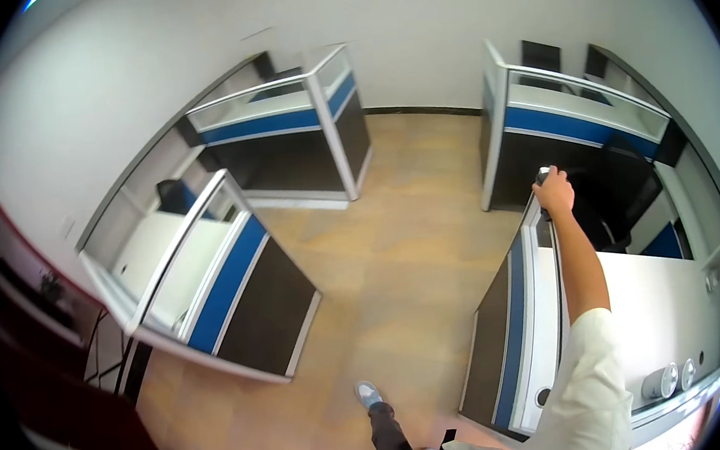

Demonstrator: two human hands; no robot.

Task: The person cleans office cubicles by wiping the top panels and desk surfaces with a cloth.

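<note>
My right hand [554, 192] reaches out at the end of my stretched arm, over the far end of the right-hand desk partition [516, 306]. Its fingers are curled round a small dark and light object [543, 174] at the partition's end post. I cannot make out whether this is a loose thing or part of the post. Just beyond the hand stands a black office chair [627, 183]. A white desktop [658, 303] lies to the right of my forearm. My left hand is out of view.
Two whitish round containers [661, 381] stand on the near right desk. Further cubicles with blue-striped panels stand at the left [230, 290], back left [284, 125] and back right [555, 125]. A tiled floor aisle [363, 267] runs between them. Dark red furniture [60, 392] is at far left.
</note>
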